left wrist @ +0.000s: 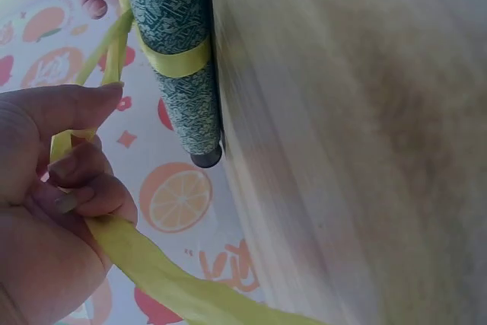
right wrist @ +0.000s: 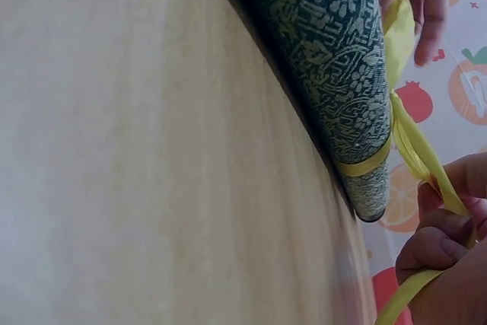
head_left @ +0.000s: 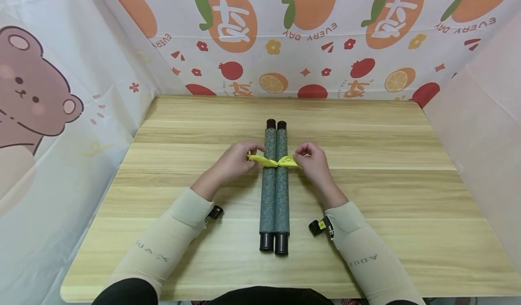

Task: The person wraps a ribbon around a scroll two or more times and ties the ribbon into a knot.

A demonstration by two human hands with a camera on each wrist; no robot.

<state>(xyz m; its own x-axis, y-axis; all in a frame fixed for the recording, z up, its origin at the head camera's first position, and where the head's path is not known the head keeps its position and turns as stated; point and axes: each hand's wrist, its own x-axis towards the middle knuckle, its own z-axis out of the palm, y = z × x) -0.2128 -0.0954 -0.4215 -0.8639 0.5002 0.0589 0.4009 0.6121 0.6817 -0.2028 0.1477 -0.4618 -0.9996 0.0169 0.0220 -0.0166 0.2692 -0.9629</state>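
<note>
Two rolled halves of a green patterned scroll [head_left: 268, 201] with dark end knobs lie side by side on the table. A yellow ribbon [head_left: 268, 162] passes round both rolls and crosses in a knot on top. Left of the rolls, my left hand [head_left: 240, 160] pinches one side of the ribbon. In the left wrist view, a tail of the ribbon [left wrist: 167, 275] hangs below the curled fingers [left wrist: 84, 165]. To the right, my right hand [head_left: 315, 162] pinches the other side. The right wrist view shows the ribbon [right wrist: 417, 146] running from the knot into those fingers [right wrist: 437, 241].
The scroll rests on a light wood-grain table [head_left: 183, 128]. Behind the table hangs a white fruit-print cloth [head_left: 252, 65], and a bear-print cloth [head_left: 101, 47] covers the left side. A small camera [head_left: 215, 212] sits at the left wrist, another camera [head_left: 319, 226] at the right.
</note>
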